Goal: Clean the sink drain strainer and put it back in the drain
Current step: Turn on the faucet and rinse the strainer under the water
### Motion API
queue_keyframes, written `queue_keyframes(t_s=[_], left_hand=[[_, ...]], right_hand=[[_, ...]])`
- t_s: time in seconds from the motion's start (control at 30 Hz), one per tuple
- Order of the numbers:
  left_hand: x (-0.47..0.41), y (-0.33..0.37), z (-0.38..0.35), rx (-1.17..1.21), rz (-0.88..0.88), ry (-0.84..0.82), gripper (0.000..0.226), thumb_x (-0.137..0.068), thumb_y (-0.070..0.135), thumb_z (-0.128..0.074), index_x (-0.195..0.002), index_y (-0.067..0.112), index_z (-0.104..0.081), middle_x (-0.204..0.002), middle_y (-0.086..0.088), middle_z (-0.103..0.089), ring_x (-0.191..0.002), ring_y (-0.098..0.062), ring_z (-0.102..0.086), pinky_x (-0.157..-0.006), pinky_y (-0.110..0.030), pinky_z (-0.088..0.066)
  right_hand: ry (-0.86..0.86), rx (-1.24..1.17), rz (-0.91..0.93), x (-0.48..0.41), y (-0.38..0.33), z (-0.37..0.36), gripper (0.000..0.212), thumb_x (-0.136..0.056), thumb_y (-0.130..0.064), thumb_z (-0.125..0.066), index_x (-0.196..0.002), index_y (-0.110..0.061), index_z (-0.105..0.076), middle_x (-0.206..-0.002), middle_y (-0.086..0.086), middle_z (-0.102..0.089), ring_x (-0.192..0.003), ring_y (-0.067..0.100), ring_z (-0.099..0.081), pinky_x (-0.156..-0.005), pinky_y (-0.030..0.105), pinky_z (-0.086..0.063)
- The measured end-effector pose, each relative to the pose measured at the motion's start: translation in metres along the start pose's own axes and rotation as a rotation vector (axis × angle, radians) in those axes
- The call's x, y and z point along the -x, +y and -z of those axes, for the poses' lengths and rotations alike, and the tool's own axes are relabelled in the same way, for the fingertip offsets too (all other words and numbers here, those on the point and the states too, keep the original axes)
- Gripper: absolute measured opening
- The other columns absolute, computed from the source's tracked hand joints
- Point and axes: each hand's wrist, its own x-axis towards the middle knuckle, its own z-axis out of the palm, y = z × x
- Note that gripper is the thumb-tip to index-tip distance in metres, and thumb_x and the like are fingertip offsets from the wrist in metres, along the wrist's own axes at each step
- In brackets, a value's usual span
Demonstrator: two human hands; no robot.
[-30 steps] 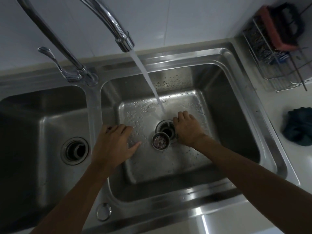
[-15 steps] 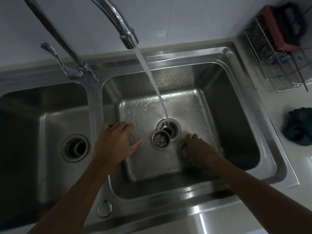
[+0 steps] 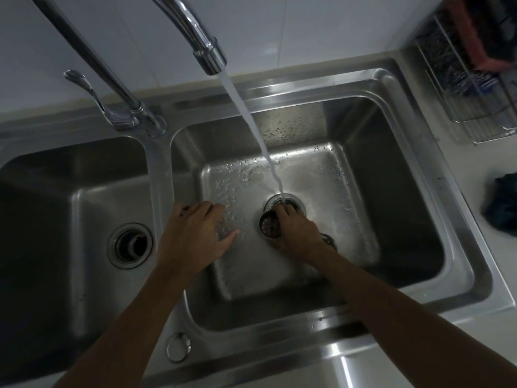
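The round metal drain strainer [image 3: 268, 226], with dark food scraps inside, stands on the floor of the right sink basin [image 3: 391, 191] just in front of the open drain [image 3: 291, 201]. My right hand [image 3: 296, 233] is wrapped around the strainer's right side. A small round metal piece [image 3: 329, 241] lies on the basin floor just right of that wrist. My left hand [image 3: 193, 236] rests flat and empty on the divider and the basin's left wall. Water runs from the tap spout [image 3: 209, 56] into the drain.
The left basin [image 3: 56, 205] holds its own drain [image 3: 130, 245]. The tap base and lever [image 3: 123, 119] stand behind the divider. A wire rack [image 3: 470, 79] with an orange sponge sits at the back right. A dark cloth [image 3: 502, 208] lies on the counter.
My right hand set a small round piece down on the basin floor at the right, then moved left and closed on the strainer. The left hand has stayed put.
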Motion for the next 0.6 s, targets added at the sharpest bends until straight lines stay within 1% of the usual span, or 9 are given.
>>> queue_keyframes(t_s=[0.1, 0.13, 0.23, 0.4, 0.5, 0.6], left_hand=[[0.001, 0.0, 0.0, 0.009, 0.003, 0.004, 0.058, -0.088, 0.068, -0.054, -0.118, 0.02, -0.069, -0.103, -0.001, -0.076, -0.09, -0.024, -0.071, -0.089, -0.042, -0.046], [0.001, 0.0, 0.0, 0.01, 0.007, 0.005, 0.058, -0.088, 0.068, -0.055, -0.119, 0.02, -0.069, -0.104, -0.001, -0.076, -0.09, -0.023, -0.071, -0.09, -0.042, -0.046], [0.001, 0.0, 0.001, 0.011, 0.007, 0.008, 0.057, -0.089, 0.067, -0.058, -0.119, 0.02, -0.068, -0.104, -0.001, -0.076, -0.091, -0.023, -0.071, -0.091, -0.042, -0.046], [0.001, 0.0, 0.001, 0.014, 0.003, 0.029, 0.058, -0.088, 0.067, -0.057, -0.118, 0.019, -0.07, -0.099, -0.001, -0.076, -0.087, -0.023, -0.071, -0.09, -0.043, -0.048], [0.002, -0.001, -0.001, 0.008, -0.002, 0.031, 0.057, -0.089, 0.068, -0.057, -0.117, 0.021, -0.068, -0.1, 0.0, -0.076, -0.087, -0.022, -0.071, -0.09, -0.042, -0.047], [0.002, -0.001, -0.001, 0.005, -0.006, 0.035, 0.056, -0.09, 0.068, -0.058, -0.117, 0.02, -0.069, -0.1, 0.0, -0.076, -0.087, -0.022, -0.07, -0.089, -0.042, -0.046]], right_hand=[[0.054, -0.067, -0.077, -0.011, 0.01, 0.01, 0.087, -0.074, -0.051, -0.083, -0.142, -0.018, -0.04, -0.139, 0.01, -0.05, -0.122, 0.034, -0.055, -0.087, 0.047, -0.055], [0.083, -0.085, -0.113, -0.015, 0.014, 0.015, 0.086, -0.073, -0.051, -0.083, -0.14, -0.017, -0.041, -0.135, 0.011, -0.051, -0.118, 0.034, -0.056, -0.086, 0.047, -0.055], [0.115, -0.109, -0.178, -0.026, 0.023, 0.026, 0.083, -0.073, -0.04, -0.086, -0.138, -0.013, -0.042, -0.132, 0.012, -0.052, -0.115, 0.034, -0.056, -0.087, 0.046, -0.055], [0.112, -0.109, -0.139, -0.033, 0.018, 0.024, 0.082, -0.074, -0.044, -0.085, -0.137, -0.014, -0.042, -0.13, 0.012, -0.052, -0.114, 0.033, -0.056, -0.085, 0.047, -0.054], [0.125, -0.114, -0.136, -0.032, 0.017, 0.022, 0.082, -0.073, -0.044, -0.085, -0.137, -0.014, -0.043, -0.129, 0.012, -0.053, -0.113, 0.033, -0.057, -0.085, 0.047, -0.055], [0.099, -0.082, -0.12, -0.026, 0.021, 0.021, 0.082, -0.073, -0.046, -0.084, -0.138, -0.016, -0.042, -0.13, 0.011, -0.053, -0.114, 0.032, -0.056, -0.084, 0.046, -0.055]])
